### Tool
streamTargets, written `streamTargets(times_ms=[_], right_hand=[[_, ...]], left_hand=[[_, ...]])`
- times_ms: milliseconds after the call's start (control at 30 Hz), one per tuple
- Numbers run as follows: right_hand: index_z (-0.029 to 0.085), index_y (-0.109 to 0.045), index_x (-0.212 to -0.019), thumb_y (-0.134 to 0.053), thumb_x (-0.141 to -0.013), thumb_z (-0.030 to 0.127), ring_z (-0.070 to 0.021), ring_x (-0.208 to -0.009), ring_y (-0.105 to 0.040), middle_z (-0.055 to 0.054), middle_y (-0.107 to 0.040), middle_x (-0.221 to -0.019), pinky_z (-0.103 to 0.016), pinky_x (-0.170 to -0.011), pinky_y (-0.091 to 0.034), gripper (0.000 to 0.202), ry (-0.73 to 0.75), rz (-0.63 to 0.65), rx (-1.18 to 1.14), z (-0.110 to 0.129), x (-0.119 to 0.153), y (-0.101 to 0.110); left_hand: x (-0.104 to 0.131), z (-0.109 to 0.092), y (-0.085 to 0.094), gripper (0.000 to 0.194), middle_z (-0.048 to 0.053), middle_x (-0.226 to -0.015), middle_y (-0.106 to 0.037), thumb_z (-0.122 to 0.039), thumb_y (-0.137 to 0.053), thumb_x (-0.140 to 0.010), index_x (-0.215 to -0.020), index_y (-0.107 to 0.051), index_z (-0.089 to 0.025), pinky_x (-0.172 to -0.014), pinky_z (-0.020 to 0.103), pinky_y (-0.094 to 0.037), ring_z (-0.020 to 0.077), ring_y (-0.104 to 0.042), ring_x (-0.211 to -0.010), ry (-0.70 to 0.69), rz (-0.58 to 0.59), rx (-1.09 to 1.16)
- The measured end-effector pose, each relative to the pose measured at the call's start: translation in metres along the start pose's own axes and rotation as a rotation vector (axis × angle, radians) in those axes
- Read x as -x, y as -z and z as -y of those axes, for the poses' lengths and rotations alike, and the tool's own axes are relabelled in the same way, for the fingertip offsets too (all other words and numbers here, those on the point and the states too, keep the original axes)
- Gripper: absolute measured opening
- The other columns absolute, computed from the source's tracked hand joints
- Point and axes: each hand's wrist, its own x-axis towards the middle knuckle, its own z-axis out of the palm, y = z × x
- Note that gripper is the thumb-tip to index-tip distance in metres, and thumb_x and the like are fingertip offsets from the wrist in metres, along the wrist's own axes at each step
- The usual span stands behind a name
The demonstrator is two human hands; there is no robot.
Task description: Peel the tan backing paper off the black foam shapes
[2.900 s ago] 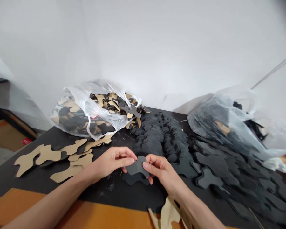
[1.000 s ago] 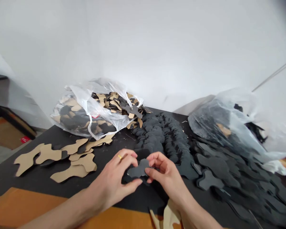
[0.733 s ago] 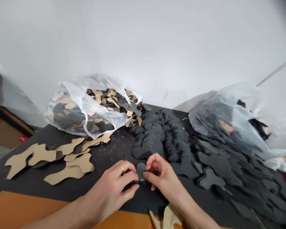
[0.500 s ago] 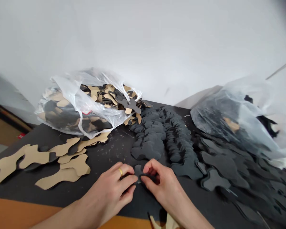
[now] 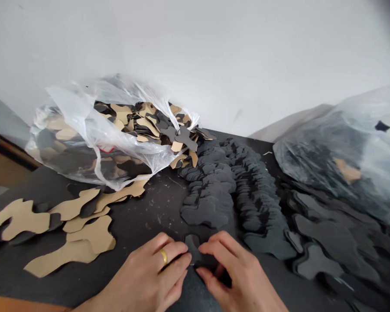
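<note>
A small dark grey foam piece (image 5: 192, 248) lies on the black table between my hands, partly hidden by the fingers. My left hand (image 5: 156, 271), with a gold ring, has its fingertips together at the piece's left edge. On its right side, my right hand (image 5: 235, 268) has thumb and forefinger apart, with the forefinger near the piece. Just beyond are two long overlapping rows of dark pieces, the left row (image 5: 209, 190) and the right row (image 5: 263, 203).
Tan pieces (image 5: 81, 255) lie at the left. An open plastic bag (image 5: 130, 149) of tan and dark pieces stands behind them. Loose dark pieces (image 5: 331, 238) spread at the right, below another plastic bag (image 5: 325, 147). A pale wall rises behind.
The view has shifted closer to the table. My right thumb and forefinger have parted, and more of the small dark piece shows between my hands.
</note>
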Motion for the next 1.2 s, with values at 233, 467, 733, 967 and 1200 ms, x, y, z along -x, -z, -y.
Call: streamTargets(times_ms=[233,467,733,967,1200], right_hand=[[0.021,-0.065,-0.103,-0.059,-0.081,0.009,-0.0225,-0.080,-0.069,-0.009,-0.064,-0.094,-0.030,-0.064,-0.062,0.026,0.105,-0.064,0.105,-0.008,0.003,-0.005],[0.021,-0.066,-0.102,-0.059,-0.080,0.010,-0.0214,-0.076,-0.070,-0.008,-0.065,-0.091,-0.028,-0.061,-0.062,0.025,0.118,-0.080,0.114,-0.007,-0.001,-0.004],[0.019,-0.067,-0.102,-0.058,-0.081,0.010,-0.0211,-0.077,-0.070,-0.009,-0.065,-0.091,-0.028,-0.062,-0.062,0.024,0.119,-0.089,0.102,-0.007,0.001,-0.004],[0.017,-0.068,-0.103,-0.054,-0.083,0.008,-0.0211,-0.078,-0.069,-0.009,-0.064,-0.092,-0.031,-0.064,-0.063,0.025,0.124,-0.127,0.093,-0.006,0.000,-0.005],[0.017,-0.068,-0.105,-0.057,-0.082,0.007,-0.0214,-0.078,-0.069,-0.009,-0.064,-0.094,-0.034,-0.066,-0.063,0.027,0.087,-0.085,0.086,-0.003,0.000,-0.004]], left_hand=[[0.009,0.002,-0.011,0.032,0.004,-0.105,-0.075,-0.014,-0.051,-0.090,-0.115,-0.068,-0.024,-0.070,0.028,-0.062,0.0203,-0.067,-0.083,0.036,0.001,0.009],[0.014,0.003,-0.017,0.035,0.004,-0.106,-0.074,-0.014,-0.053,-0.090,-0.119,-0.068,-0.029,-0.069,0.027,-0.062,0.0199,-0.066,-0.084,0.068,-0.017,0.038],[0.007,-0.001,-0.008,0.035,0.005,-0.106,-0.075,-0.010,-0.049,-0.091,-0.115,-0.069,-0.025,-0.070,0.026,-0.062,0.0193,-0.066,-0.084,0.085,0.007,0.016],[0.004,0.000,-0.005,0.032,0.002,-0.106,-0.075,-0.012,-0.047,-0.092,-0.114,-0.068,-0.024,-0.070,0.025,-0.062,0.0172,-0.066,-0.083,0.041,0.021,-0.023],[-0.001,-0.002,-0.001,0.026,0.002,-0.105,-0.074,-0.009,-0.048,-0.090,-0.108,-0.063,-0.019,-0.075,0.028,-0.059,0.0192,-0.066,-0.087,0.041,0.070,-0.046]])
